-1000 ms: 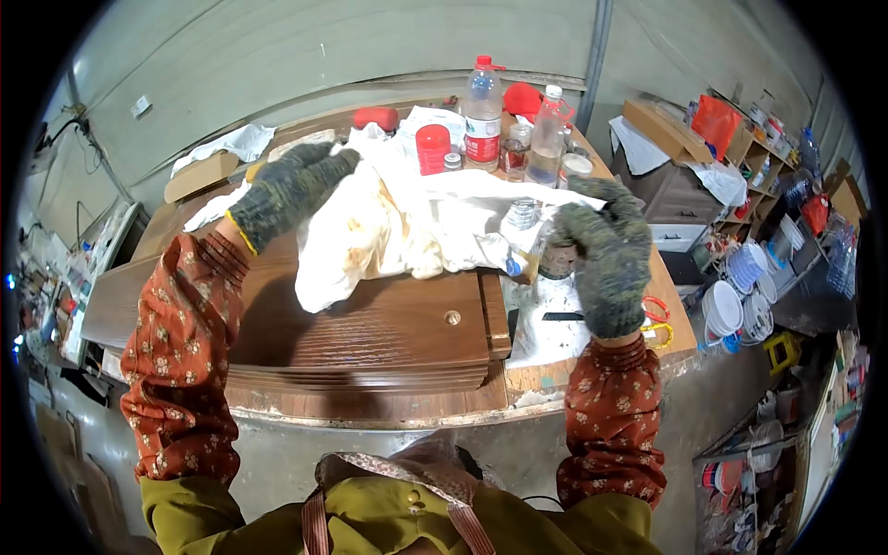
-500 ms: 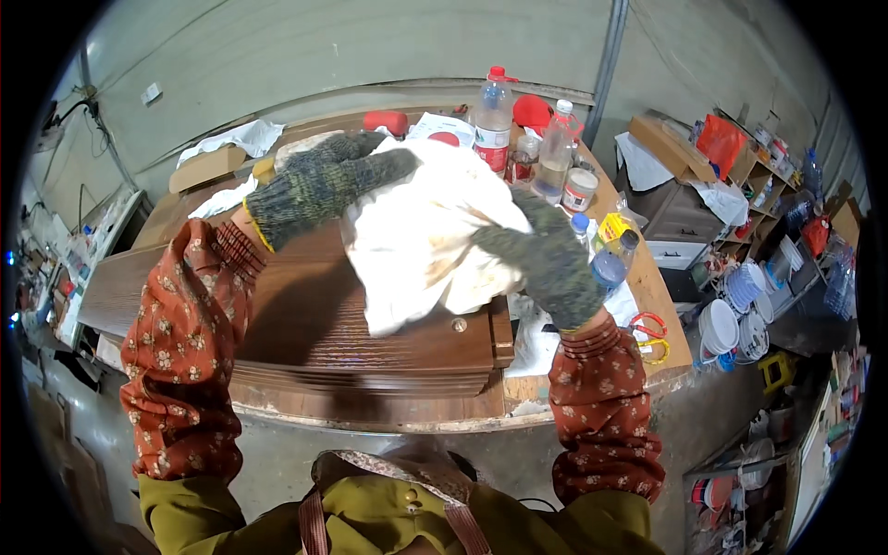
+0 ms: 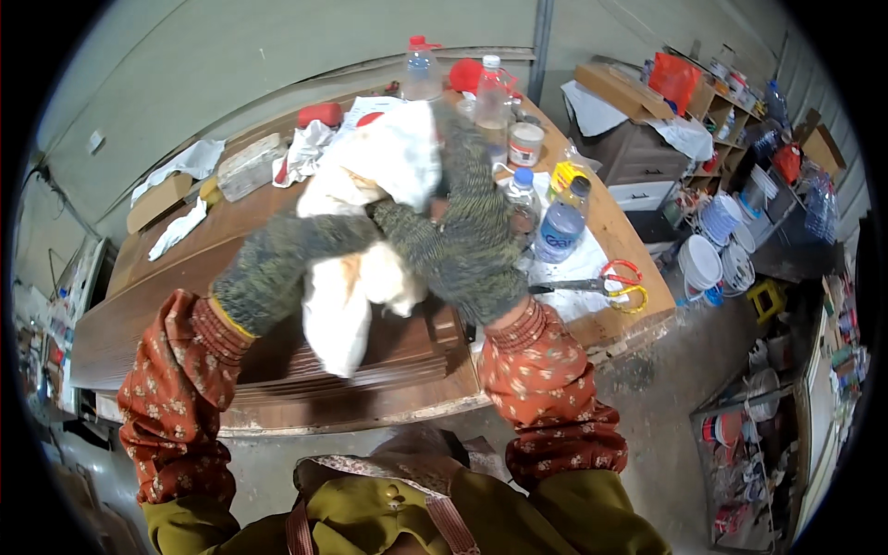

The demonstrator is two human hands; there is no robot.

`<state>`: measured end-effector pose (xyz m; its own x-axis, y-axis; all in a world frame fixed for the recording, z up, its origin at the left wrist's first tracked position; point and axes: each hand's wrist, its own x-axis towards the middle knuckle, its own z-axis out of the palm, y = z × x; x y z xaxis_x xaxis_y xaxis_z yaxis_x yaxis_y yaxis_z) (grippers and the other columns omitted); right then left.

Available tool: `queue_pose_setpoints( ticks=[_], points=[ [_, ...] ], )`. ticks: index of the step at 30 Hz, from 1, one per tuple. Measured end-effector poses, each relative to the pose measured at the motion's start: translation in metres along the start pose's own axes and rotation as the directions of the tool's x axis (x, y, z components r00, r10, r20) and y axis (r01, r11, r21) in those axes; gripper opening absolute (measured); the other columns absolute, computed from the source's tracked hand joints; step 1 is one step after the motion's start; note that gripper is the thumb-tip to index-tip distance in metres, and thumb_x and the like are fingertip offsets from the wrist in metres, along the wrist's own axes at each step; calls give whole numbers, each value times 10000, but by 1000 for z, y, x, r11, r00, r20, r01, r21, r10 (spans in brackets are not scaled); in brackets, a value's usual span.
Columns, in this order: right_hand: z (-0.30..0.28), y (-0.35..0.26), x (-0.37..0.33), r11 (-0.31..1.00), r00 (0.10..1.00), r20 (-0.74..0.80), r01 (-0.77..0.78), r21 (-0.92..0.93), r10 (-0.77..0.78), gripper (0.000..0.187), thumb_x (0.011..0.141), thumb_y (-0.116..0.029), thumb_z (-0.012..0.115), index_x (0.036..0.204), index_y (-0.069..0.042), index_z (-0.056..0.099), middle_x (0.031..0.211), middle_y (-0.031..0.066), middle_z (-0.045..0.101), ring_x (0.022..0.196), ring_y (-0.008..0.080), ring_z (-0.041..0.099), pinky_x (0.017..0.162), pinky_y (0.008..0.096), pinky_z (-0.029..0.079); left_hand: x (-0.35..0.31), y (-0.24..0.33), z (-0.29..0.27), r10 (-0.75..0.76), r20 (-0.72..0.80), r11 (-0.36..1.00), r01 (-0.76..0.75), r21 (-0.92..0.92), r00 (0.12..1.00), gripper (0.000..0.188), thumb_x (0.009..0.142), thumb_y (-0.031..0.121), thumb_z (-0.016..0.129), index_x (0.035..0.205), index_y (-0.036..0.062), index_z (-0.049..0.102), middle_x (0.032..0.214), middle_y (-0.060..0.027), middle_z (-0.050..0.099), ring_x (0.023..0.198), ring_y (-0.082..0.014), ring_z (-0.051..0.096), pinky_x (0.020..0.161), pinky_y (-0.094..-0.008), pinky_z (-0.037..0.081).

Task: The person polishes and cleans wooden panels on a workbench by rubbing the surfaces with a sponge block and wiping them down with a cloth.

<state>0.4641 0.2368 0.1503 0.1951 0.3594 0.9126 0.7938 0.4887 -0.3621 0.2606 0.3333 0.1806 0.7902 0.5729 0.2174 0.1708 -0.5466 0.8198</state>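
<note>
Between my hands hangs a crumpled white cloth [image 3: 338,310] with brownish stains, its lower end dangling over the stacked boards. My left hand [image 3: 287,264], in a dark grey-green knitted glove, grips the cloth from the left side. On the right, my right hand [image 3: 467,222], gloved the same way, is closed on the bunched middle of the cloth, with some fingers reaching up along its edge. Beneath lie dark brown wood-grain boards [image 3: 176,314], stacked on the workbench [image 3: 638,240] and partly hidden by my hands and the cloth.
Right of my hands stand a blue-labelled bottle [image 3: 562,222], a blue-capped bottle [image 3: 523,199] and a white-lidded jar [image 3: 525,145]. Scissors [image 3: 601,285] with red and yellow handles lie near the bench's right edge. Farther left rest a clear plastic box [image 3: 250,166] and a red roll [image 3: 319,115].
My hands have come closer together, the right one moving left, and the cloth is bunched smaller. The view has shifted right, bringing the scissors and bottles more into sight.
</note>
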Motion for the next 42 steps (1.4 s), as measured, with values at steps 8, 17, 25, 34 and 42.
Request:
queue_pose_setpoints(
  ticks=[8,17,25,34,42],
  points=[
    [-76,135,-129,867,760,-471,-498,20,448,787,688,-56,796,1344,-9,364,1221,130,492,1009,165,519,881,276,482,-10,21,-59,354,-365,742,-22,670,861,557,715,97,720,1232,28,524,966,-155,638,868,-237,646,734,-339,525],
    [-77,229,-146,645,652,-207,-756,-106,730,1137,556,-195,880,1443,-38,186,1334,149,429,1196,261,458,998,347,399,-2,-13,-14,363,152,662,-369,653,919,383,837,182,603,1206,83,591,1042,-173,613,941,-302,590,868,-387,449],
    [-93,163,-107,790,800,-16,-589,168,600,875,564,-199,856,1299,-76,398,1189,103,547,1061,230,560,923,360,458,-3,-19,-42,-354,-274,935,340,-99,894,436,787,362,675,1043,12,628,915,-107,663,755,-178,629,711,-306,498],
    [-62,-12,11,938,902,431,161,-306,-14,789,599,-245,847,1262,-27,480,1114,189,587,1011,337,584,860,400,478,-5,-7,-29,-489,-192,536,120,-835,851,354,790,291,724,1002,30,615,864,-87,646,727,-167,637,649,-276,537],
    [-9,-60,56,655,668,740,595,-466,-80,801,628,-243,714,1369,-147,426,1112,133,537,1061,354,496,893,492,386,-28,-15,-36,-337,-181,354,-54,-934,924,386,877,265,641,1148,2,557,980,-116,645,797,-177,650,680,-281,561]
  ],
)
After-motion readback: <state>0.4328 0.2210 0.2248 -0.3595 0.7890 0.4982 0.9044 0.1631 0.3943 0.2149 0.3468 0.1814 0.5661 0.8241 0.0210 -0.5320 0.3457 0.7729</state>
